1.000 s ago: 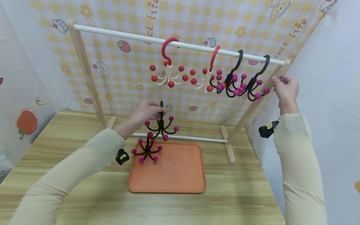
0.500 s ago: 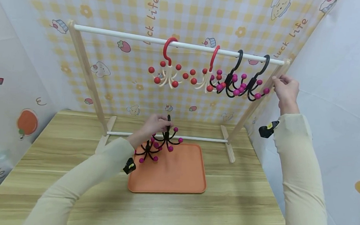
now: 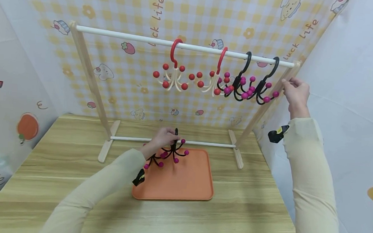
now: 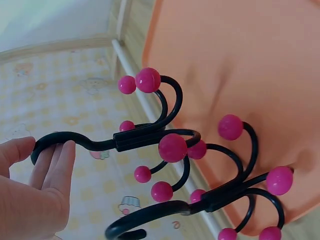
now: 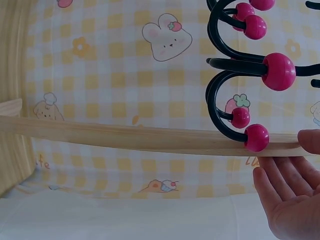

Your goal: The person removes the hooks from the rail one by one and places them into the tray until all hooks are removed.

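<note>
My left hand (image 3: 164, 137) pinches the hook of a black hanger (image 4: 140, 137) with several curved arms tipped by pink balls. It hangs upright, low over the back of the orange tray (image 3: 182, 183). Beside it in the tray stands a second black hanger (image 4: 227, 192) of the same kind, partly hidden by my hand in the head view. At the right end of the clothes rack, my right hand (image 3: 296, 91) holds the wooden post (image 5: 135, 137) near its top, thumb on one side and fingers on the other.
From the rack's white top rail (image 3: 127, 36) hang two hangers with red hooks, a left one (image 3: 175, 76) and a right one (image 3: 215, 80). Two black ones, one (image 3: 237, 82) and another (image 3: 260, 87), hang at the right. A lower bar (image 3: 210, 144) runs behind the tray.
My left hand has lowered the black hanger and moved it slightly right, down toward the tray. The left red-hooked hanger has turned a little on the rail. My right hand stays put.
</note>
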The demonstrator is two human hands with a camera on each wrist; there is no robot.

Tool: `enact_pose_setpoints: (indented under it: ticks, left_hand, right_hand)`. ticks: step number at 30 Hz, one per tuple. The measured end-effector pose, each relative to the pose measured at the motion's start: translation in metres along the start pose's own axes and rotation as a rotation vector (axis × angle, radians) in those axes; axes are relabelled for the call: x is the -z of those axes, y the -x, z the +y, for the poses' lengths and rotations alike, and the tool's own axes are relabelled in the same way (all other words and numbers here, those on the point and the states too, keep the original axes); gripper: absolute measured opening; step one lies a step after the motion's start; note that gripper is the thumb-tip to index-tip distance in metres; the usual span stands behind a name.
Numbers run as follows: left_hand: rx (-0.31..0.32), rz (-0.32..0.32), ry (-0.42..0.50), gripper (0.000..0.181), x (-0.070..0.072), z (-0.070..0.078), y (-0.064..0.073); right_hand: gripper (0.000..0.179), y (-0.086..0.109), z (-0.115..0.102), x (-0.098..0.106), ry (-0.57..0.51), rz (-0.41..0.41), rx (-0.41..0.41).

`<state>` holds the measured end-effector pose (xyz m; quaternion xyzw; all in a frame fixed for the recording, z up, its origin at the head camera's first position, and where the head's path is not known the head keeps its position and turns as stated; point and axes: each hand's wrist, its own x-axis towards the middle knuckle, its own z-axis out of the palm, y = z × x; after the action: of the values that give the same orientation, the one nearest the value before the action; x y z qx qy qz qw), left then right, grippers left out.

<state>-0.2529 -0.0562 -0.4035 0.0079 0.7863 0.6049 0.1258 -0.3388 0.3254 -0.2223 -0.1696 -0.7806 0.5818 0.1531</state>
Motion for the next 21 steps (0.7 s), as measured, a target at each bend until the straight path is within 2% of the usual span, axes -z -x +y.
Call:
enact_pose_setpoints:
  ticks: [3, 6, 9, 14, 17, 21]
  left_hand:
    - [0.010, 0.000, -0.021, 0.027, 0.001, -0.005, -0.001]
    - [0.024, 0.008, -0.044, 0.027, 0.000, -0.010, -0.001]
    - [0.030, 0.005, -0.055, 0.022, -0.002, -0.015, 0.000]
    - [0.004, 0.004, -0.093, 0.016, -0.006, -0.024, 0.002]
    - [-0.002, 0.005, -0.139, 0.016, -0.008, -0.029, 0.002]
    - [0.013, -0.004, -0.139, 0.016, -0.010, -0.034, 0.003]
  right_hand:
    - [0.048, -0.037, 0.021, 0.005, -0.019, 0.002, 0.003]
    - [0.047, -0.054, 0.031, 0.007, -0.038, 0.006, 0.003]
    - [0.049, -0.033, 0.020, 0.005, 0.004, -0.007, 0.006]
    - [0.051, 0.017, -0.009, -0.002, 0.038, -0.011, 0.010]
    - [0.051, 0.028, -0.015, -0.002, 0.020, -0.017, 0.010]
    - [0.051, 0.029, -0.015, -0.002, 0.025, -0.015, 0.015]
